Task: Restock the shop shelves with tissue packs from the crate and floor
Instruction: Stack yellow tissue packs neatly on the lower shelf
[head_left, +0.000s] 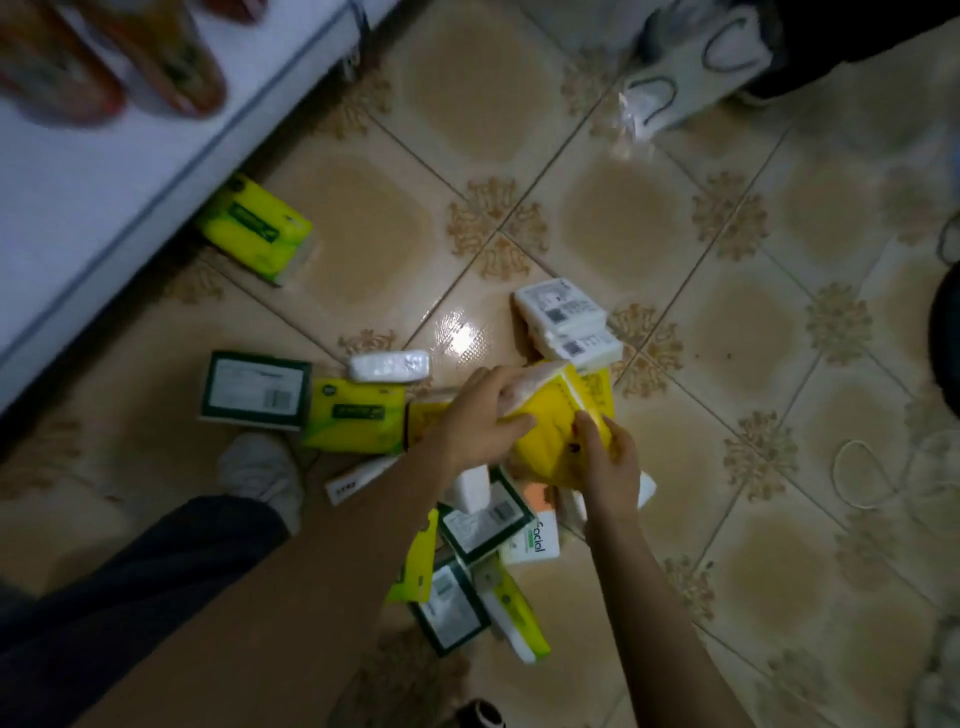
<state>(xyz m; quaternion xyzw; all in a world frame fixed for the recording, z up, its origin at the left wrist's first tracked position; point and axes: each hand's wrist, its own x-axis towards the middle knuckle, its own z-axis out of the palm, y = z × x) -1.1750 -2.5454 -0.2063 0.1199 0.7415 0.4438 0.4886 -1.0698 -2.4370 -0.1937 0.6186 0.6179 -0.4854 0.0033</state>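
Both my hands hold one yellow tissue pack (551, 427) above the tiled floor. My left hand (480, 415) grips its upper left end and my right hand (608, 457) grips its lower right side. Loose packs lie around: a yellow-green pack (354, 420) and a green-framed pack (255, 391) to the left, white packs (569, 326) behind, a small white pack (388, 366), and a pile of several mixed packs (475, 566) under my forearms. Another yellow-green pack (254, 228) lies by the shelf base. No crate is visible.
A white shelf (104, 197) runs along the upper left, with blurred reddish packages (171, 57) on it. My shoe (262, 475) and dark trouser leg are at lower left. White bags (696, 67) stand at the top, and a white cord (872, 478) lies at right.
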